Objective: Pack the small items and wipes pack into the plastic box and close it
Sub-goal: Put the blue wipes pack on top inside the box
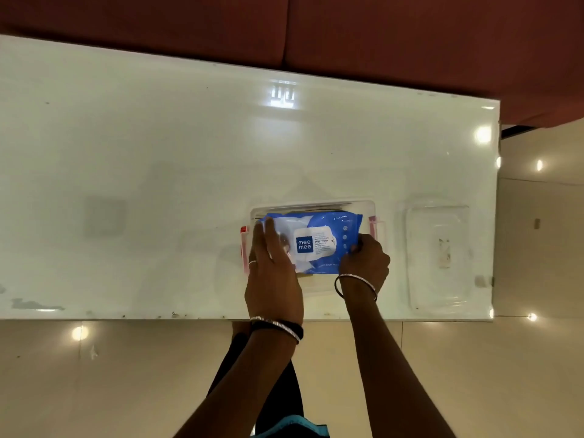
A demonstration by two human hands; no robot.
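Note:
A blue and white wipes pack (319,240) lies inside the clear plastic box (316,205), which has pink side latches. My left hand (271,273) rests flat on the pack's left end, fingers stretched out. At the pack's right near corner my right hand (365,263) grips its edge. The box's clear lid (437,257) lies flat on the table to the right of the box. Dark thin items show at the box's far wall, behind the pack; I cannot make them out.
The box stands on a glossy white table (158,169) near its front edge. The table's right edge is just past the lid. A dark red sofa (410,42) runs along the far side. Beige floor tiles (126,374) lie below.

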